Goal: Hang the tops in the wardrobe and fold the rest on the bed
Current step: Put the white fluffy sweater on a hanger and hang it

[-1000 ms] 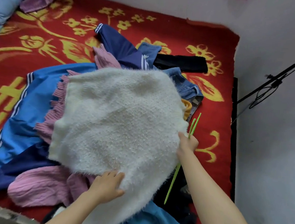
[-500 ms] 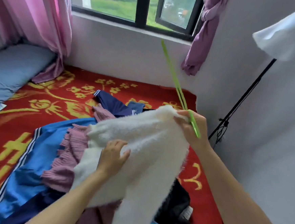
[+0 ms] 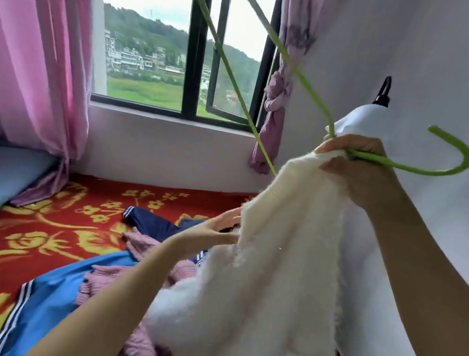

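A fluffy white sweater [image 3: 270,279] hangs in the air over the bed, lifted by its top edge. My right hand [image 3: 360,171] grips that top edge together with the neck of a green wire hanger [image 3: 450,161], whose hook points right and whose arms run up and left across the window. My left hand [image 3: 218,230] has straight fingers touching the sweater's left edge. Below lie a pink knit top [image 3: 144,243], a bright blue striped garment [image 3: 58,298] and a navy garment [image 3: 151,222].
The bed has a red cover with yellow flowers [image 3: 40,235] and a blue pillow [image 3: 0,176] at the left. Pink curtains [image 3: 32,63] frame the window [image 3: 180,61]. A white garment on a black hanger [image 3: 383,94] hangs at the right against the white wall.
The sweater has been raised off the pile and now hangs upright. My right hand lifted it with the hanger up and right; my view rose from the bed to the window.
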Motion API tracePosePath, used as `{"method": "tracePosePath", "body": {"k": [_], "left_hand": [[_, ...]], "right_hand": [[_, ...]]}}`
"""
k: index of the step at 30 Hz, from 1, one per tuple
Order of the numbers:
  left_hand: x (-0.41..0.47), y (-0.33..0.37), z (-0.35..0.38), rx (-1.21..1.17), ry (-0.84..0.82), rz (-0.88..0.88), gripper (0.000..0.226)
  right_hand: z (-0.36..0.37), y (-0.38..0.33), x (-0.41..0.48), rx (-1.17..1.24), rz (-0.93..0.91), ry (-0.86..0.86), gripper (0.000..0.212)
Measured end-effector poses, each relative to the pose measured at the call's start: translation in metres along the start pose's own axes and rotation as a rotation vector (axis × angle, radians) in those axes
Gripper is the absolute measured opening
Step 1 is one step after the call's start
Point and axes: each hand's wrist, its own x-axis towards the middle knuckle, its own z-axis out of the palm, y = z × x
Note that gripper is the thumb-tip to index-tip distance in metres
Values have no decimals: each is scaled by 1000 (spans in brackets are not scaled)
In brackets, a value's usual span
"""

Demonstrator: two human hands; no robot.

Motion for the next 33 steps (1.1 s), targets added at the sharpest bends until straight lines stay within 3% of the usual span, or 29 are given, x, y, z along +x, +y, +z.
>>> {"method": "tracePosePath", "body": {"k": [2, 4, 6, 8, 9, 11, 12, 14, 16, 19, 22, 25, 28, 31, 33], "left_hand": [[2, 0, 13, -96, -161, -86, 108], [1, -1, 26, -162, -217, -101, 86], [-3, 0, 25, -236, -90, -25, 67], [-9, 8, 9, -370, 164, 91, 61], [-15, 17, 0, -399, 293, 147, 55], [-26, 36, -16, -309, 459, 228, 18], [-31, 44, -21, -199, 495, 259, 18], [-44, 50, -18, -50, 521, 236, 42], [-60, 37, -8, 0, 524, 193, 41], [-86, -9, 7, 47, 524, 79, 26], [-115, -59, 25, -17, 563, -62, 14], [-135, -92, 43, -129, 674, -187, 27], [-147, -110, 54, -105, 695, -253, 40], [-153, -118, 57, -60, 704, -280, 45], [-154, -116, 61, -104, 697, -292, 39]], "right_hand": [[-6, -5, -3, 41, 4, 94, 42], [-14, -4, -8, 82, 25, 217, 45], [-24, 1, -15, 79, 72, 327, 54], [-36, 10, -24, 68, 118, 416, 58], [-40, 14, -29, 54, 140, 436, 49], [-46, 26, -39, 3, 207, 426, 11], [-48, 35, -44, -38, 251, 414, 9], [-48, 59, -57, -121, 366, 373, 19], [-39, 88, -76, -152, 447, 297, 32], [-10, 130, -111, -145, 589, 163, 11], [17, 179, -144, -135, 754, 32, 12], [37, 214, -169, -216, 883, -188, 14], [48, 226, -176, -306, 872, -321, 20], [48, 221, -164, -347, 779, -266, 38], [41, 214, -154, -355, 705, -241, 35]]}}
